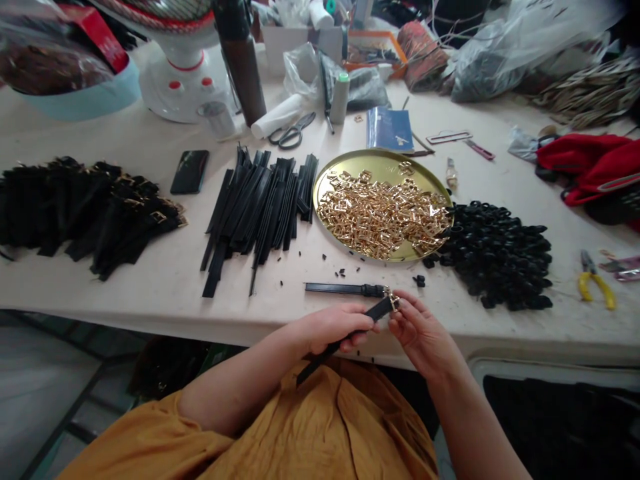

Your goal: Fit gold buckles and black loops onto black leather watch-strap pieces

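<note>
My left hand (345, 327) grips a black strap (377, 310) whose tail hangs down over my lap. At the strap's upper end, my right hand (417, 327) pinches a gold buckle (394, 303). Just beyond lies another black strap (335, 288) with a loop and a buckle at its right end. Farther back, a round gold tray (387, 160) bears a heap of gold buckles (375, 217). Black strap pieces (255, 207) lie left of the tray, and a pile of small black loops (495, 257) is on its right.
Straps with buckles (110, 213) are heaped at the far left, near a phone (190, 171). Scissors (293, 131), a thread spool (340, 99), a blue booklet (390, 129) and a fan base (183, 87) stand behind. Yellow-handled pliers (595, 280) lie at the right.
</note>
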Demonstrator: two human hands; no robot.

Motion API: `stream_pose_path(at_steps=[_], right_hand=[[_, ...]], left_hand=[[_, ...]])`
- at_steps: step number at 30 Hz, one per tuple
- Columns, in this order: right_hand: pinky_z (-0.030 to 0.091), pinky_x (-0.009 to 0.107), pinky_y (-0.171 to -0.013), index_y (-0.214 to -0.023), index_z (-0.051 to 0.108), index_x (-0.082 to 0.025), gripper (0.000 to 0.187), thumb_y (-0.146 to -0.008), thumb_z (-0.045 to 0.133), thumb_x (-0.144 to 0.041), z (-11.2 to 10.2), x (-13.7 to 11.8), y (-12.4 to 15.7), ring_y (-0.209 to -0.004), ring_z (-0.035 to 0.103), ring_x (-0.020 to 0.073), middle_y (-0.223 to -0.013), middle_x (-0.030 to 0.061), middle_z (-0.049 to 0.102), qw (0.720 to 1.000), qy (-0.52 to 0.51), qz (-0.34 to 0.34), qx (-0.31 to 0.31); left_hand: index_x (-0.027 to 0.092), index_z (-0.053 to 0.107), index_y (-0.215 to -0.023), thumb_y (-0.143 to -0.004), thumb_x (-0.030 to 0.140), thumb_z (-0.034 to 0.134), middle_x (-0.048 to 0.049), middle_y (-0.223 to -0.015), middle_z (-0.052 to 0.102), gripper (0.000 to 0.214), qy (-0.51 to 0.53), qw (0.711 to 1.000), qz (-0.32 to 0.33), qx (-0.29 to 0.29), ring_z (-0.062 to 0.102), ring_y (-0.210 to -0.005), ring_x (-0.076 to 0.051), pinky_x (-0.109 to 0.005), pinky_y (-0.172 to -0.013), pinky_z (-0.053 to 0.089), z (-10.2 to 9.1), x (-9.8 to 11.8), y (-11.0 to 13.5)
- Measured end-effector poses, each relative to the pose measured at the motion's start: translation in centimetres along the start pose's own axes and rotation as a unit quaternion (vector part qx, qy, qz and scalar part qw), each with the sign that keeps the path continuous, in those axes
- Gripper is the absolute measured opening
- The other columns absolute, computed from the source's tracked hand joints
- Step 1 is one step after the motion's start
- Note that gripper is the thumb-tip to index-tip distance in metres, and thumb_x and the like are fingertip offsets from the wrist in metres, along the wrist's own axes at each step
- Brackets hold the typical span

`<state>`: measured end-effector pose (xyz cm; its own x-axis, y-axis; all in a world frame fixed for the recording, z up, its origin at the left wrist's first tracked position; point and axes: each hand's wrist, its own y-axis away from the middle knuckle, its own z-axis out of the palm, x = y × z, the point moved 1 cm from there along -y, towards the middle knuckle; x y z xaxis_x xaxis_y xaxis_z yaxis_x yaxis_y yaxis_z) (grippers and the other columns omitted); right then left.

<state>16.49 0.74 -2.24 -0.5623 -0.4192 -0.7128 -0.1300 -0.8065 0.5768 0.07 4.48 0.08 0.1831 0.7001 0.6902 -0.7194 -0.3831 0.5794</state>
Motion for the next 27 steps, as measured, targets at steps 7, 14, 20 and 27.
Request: stream_pose_path(at_steps=[7,14,20,27], right_hand=[[0.05,0.022,-0.054,-0.082,0.067,-0.023,0.022,-0.064,0.072,-0.036,0.1,0.3,0.9,-0.055,0.053,0.0077,-0.066,-0.0028,0.06,0.995,0.083,-0.06,-0.004],[0.043,0.026,-0.061,-0.077,0.064,-0.02,0.021,-0.067,0.069,-0.038,1.0,1.5,1.8,-0.06,0.051,0.0115,-0.063,-0.002,0.058,0.969,0.223,-0.101,-0.027],[0.037,0.024,-0.057,-0.081,0.062,-0.022,0.023,-0.066,0.07,-0.036,1.9,2.0,2.9,-0.06,0.044,0.011,-0.068,-0.0023,0.057,0.965,0.225,-0.114,-0.072],[0.037,0.023,-0.059,-0.08,0.064,-0.024,0.017,-0.066,0.071,-0.031,1.5,2.4,3.5,-0.061,0.044,0.0098,-0.068,-0.0033,0.055,0.987,0.114,-0.088,-0.065]], left_hand=[[0.016,0.054,-0.083,-0.074,0.031,0.043,0.0071,-0.049,0.035,0.02,-0.209,0.976,0.047,0.035,0.03,-0.042,-0.007,-0.02,-0.04,0.022,-0.3,0.7,0.8],[0.014,0.056,-0.074,-0.073,0.025,0.044,0.0029,-0.058,0.046,0.016,-0.269,0.949,0.129,0.105,0.039,-0.054,-0.009,-0.02,-0.048,0.029,0.6,0.6,0.8],[0.016,0.05,-0.074,-0.078,0.029,0.039,0.0043,-0.054,0.043,0.018,-0.268,0.947,0.135,0.115,0.039,-0.049,-0.009,-0.019,-0.045,0.029,1.2,0.0,1.8],[0.016,0.046,-0.075,-0.079,0.027,0.036,0.0045,-0.054,0.045,0.016,-0.266,0.949,0.142,0.09,0.04,-0.046,-0.008,-0.02,-0.045,0.032,1.4,-0.5,2.6]])
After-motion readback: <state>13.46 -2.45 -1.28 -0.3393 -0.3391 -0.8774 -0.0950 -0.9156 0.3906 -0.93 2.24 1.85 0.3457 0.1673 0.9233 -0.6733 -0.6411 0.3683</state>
